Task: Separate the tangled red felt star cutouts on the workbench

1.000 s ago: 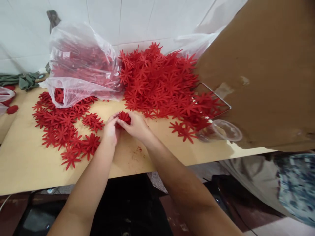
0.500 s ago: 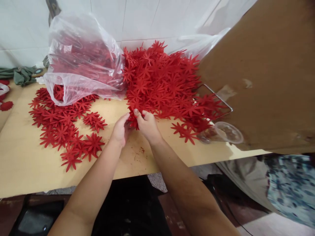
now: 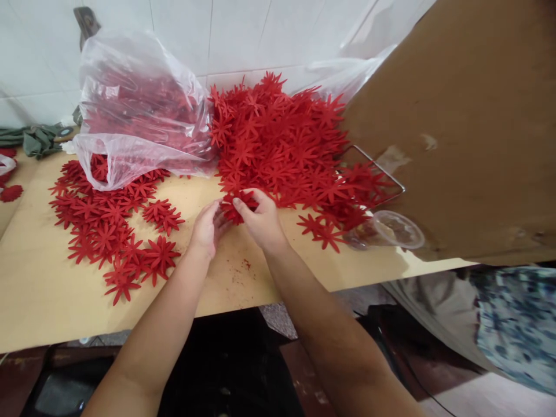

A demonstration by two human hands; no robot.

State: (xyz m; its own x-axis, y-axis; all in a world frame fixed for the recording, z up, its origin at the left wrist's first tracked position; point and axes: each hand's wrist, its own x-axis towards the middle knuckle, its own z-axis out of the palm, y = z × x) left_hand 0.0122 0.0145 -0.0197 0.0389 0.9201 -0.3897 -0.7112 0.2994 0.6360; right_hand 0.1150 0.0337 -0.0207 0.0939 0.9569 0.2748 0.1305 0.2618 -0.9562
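A small red flower-shaped piece (image 3: 234, 209) is between my hands at the front of the big pile of red pieces (image 3: 282, 139). My right hand (image 3: 259, 220) pinches it between thumb and fingers. At its left side is my left hand (image 3: 209, 227), its fingers partly hidden behind the piece and curled toward it; whether they grip it is unclear. More red pieces (image 3: 104, 226) lie loosely to the left, some under the edge of a clear plastic bag (image 3: 143, 110) filled with red pieces.
A brown board (image 3: 460, 133) leans over the table's right side. Near its foot are a clear plastic cup (image 3: 398, 229) and a metal wire frame (image 3: 377, 165). Green cloth (image 3: 39, 141) lies at the far left. Patterned fabric (image 3: 516, 324) shows at the lower right.
My right thumb and fingers have shifted on the red piece, and more of it now shows. My left fingers have spread slightly. The whole view has moved a little.
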